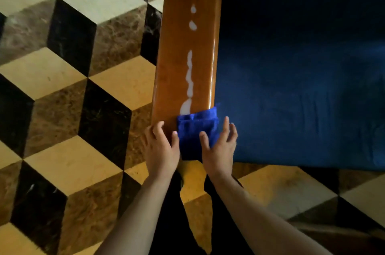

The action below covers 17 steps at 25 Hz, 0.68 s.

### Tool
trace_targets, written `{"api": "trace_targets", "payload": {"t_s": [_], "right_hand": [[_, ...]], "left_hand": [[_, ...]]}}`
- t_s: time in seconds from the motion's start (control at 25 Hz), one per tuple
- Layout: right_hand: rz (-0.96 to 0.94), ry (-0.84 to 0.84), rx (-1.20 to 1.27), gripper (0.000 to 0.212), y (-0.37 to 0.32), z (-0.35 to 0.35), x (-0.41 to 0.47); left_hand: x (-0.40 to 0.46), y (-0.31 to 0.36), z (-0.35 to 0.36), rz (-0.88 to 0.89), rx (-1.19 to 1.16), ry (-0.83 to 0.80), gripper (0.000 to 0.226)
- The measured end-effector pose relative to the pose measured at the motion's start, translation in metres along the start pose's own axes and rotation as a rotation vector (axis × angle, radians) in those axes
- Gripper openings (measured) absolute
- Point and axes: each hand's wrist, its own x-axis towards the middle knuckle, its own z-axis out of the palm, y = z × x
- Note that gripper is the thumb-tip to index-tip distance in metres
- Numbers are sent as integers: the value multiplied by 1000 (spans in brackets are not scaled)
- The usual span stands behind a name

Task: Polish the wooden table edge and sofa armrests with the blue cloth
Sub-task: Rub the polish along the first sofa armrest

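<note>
Softly folded, the blue cloth (196,135) lies limp over the armrest (187,50) end, centre-low in frame, below a polish trail (189,80). Left hand (161,146) and right hand (219,146) flank it, seemingly pressing open-fingered, not pinching; flat palms suit it.

Blue cloth (196,129) and white polish (189,80) on wooden armrest (173,67).

**Both hands forward, fingers spread**

Bare forearms reaching up from the lower edge, nearly parallel, close together. Left hand (161,144) palm-down, fingers curled loosely, thumb angled inward toward the other hand. Right hand (218,146) palm-down too, fingers splayed and slightly lifted, thumb pointing up and inward. Neither hand clenched.
</note>
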Motion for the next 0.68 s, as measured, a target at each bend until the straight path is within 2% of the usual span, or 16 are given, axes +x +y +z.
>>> {"api": "trace_targets", "payload": {"t_s": [0.08,0.16,0.24,0.32,0.4,0.52,0.68], "right_hand": [[-55,-34,-43,98,-7,28,1],[-6,72,-87,104,-17,45,4],[46,165,-119,106,-29,47,16],[61,179,-159,106,-40,43,36],[58,201,-119,105,-56,35,65],[32,210,38,97,-80,22,124],[12,-52,519,70,-77,-3,152]], "left_hand": [[22,-16,1,81,7,80,44],[47,-26,-4,21,-91,-9,47],[76,-28,-6,-179,-280,-174,57],[104,-20,-5,-435,-533,-322,65],[123,-15,1,-586,-703,-392,65],[141,-15,5,-653,-765,-443,68],[146,-31,-1,-661,-812,-490,76]]}}
